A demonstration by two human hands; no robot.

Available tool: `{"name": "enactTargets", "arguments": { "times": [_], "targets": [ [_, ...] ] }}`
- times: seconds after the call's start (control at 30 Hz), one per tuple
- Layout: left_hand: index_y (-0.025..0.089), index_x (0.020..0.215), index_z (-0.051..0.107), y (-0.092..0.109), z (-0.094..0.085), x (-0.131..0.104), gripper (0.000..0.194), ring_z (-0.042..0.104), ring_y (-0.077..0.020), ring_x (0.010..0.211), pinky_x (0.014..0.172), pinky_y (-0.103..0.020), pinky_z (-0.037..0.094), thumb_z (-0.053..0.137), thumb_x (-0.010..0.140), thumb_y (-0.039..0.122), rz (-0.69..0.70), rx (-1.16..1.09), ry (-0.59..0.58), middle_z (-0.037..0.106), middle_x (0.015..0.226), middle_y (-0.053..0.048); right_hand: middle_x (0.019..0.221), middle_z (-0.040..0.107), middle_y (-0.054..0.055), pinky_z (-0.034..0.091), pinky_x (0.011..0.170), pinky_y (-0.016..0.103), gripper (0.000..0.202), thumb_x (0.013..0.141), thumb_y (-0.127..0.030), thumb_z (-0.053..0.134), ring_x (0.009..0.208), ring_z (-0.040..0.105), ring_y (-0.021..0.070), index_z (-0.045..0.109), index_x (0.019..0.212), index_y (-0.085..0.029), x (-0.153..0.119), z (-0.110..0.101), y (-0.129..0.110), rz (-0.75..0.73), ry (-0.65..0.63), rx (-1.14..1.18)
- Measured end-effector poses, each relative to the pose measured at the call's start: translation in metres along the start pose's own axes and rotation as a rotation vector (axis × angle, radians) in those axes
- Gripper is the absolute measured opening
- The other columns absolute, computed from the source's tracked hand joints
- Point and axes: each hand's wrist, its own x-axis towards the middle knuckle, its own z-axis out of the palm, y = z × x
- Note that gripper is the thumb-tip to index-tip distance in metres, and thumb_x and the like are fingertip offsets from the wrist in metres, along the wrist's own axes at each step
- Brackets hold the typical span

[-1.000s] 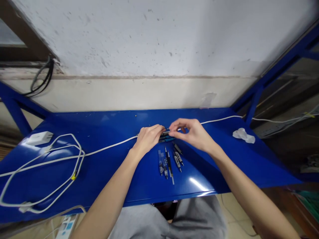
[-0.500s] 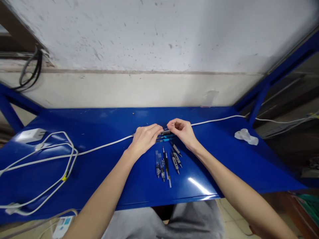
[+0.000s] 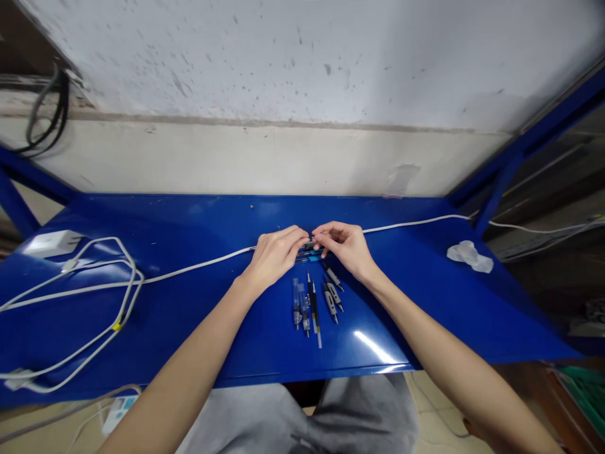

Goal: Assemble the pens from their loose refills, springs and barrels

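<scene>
My left hand (image 3: 278, 252) is closed in a pinch, its fingertips almost meeting those of my right hand (image 3: 346, 247), also pinched. A thin dark piece shows between the fingertips, too small and covered to name. Under the hands lie dark pens with blue parts (image 3: 309, 258), partly hidden. Nearer to me are clear pen barrels (image 3: 305, 315), dark pen refills (image 3: 315, 309) with pale ends, and several grey pen grip sections with pointed tips (image 3: 330, 301), all resting on the blue table (image 3: 265, 353).
A white cable (image 3: 203, 265) crosses the table behind the hands and coils at left near a white charger (image 3: 54, 243). Crumpled white tissue (image 3: 469, 256) lies at right. The wall (image 3: 283, 157) rises behind the back edge; blue frame posts (image 3: 501, 189) stand at the sides.
My right fingers have closed further into a pinch and moved slightly left, close to my left fingertips. The view has shifted a little; the loose pen parts lie as before.
</scene>
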Motion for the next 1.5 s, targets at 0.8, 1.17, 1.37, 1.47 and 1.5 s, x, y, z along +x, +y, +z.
{"name": "enactTargets", "arguments": {
  "times": [0.8, 1.17, 1.37, 1.47, 1.5],
  "targets": [
    [0.022, 0.106, 0.067, 0.008, -0.003, -0.001, 0.021, 0.064, -0.0132, 0.075, 0.062, -0.024, 0.04, 0.056, 0.103, 0.039, 0.05, -0.044, -0.065, 0.069, 0.09, -0.001, 0.063, 0.067, -0.001, 0.044, 0.044, 0.026, 0.042, 0.077, -0.058, 0.081, 0.044, 0.057, 0.0123, 0.062, 0.075, -0.02, -0.01, 0.01, -0.009, -0.043, 0.036, -0.056],
    [0.022, 0.096, 0.072, 0.007, -0.002, -0.001, 0.035, 0.068, -0.0146, 0.075, 0.064, -0.026, 0.042, 0.044, 0.108, 0.039, 0.1, 0.017, -0.028, 0.072, 0.085, -0.001, 0.05, 0.045, -0.005, 0.028, 0.05, 0.027, 0.053, 0.094, -0.062, 0.061, 0.049, 0.036, 0.0106, 0.054, 0.062, -0.02, -0.014, 0.006, -0.005, -0.103, -0.001, -0.335],
    [0.026, 0.112, 0.072, 0.007, -0.001, -0.002, 0.029, 0.075, -0.0178, 0.09, 0.073, -0.025, 0.05, 0.045, 0.108, 0.036, 0.053, 0.028, 0.02, 0.078, 0.103, -0.002, 0.054, 0.046, -0.004, 0.031, 0.054, 0.027, 0.047, 0.102, -0.056, 0.05, 0.052, 0.04, 0.0119, 0.062, 0.074, -0.02, -0.014, 0.005, -0.009, -0.127, 0.012, -0.476],
    [0.026, 0.112, 0.073, 0.006, -0.002, -0.002, 0.03, 0.075, -0.0181, 0.093, 0.073, -0.025, 0.051, 0.045, 0.108, 0.036, 0.064, 0.038, -0.002, 0.078, 0.106, -0.002, 0.057, 0.048, -0.004, 0.031, 0.055, 0.027, 0.043, 0.101, -0.053, 0.051, 0.054, 0.04, 0.0123, 0.066, 0.078, -0.019, -0.011, -0.002, -0.014, -0.172, 0.085, -0.554],
    [0.026, 0.112, 0.073, 0.006, -0.003, -0.002, 0.03, 0.075, -0.018, 0.093, 0.073, -0.025, 0.051, 0.045, 0.108, 0.036, 0.067, 0.038, -0.015, 0.078, 0.107, -0.002, 0.058, 0.048, -0.004, 0.031, 0.055, 0.027, 0.042, 0.101, -0.052, 0.052, 0.054, 0.04, 0.0125, 0.067, 0.079, -0.019, -0.01, -0.005, -0.015, -0.178, 0.111, -0.562]
  ]
}}
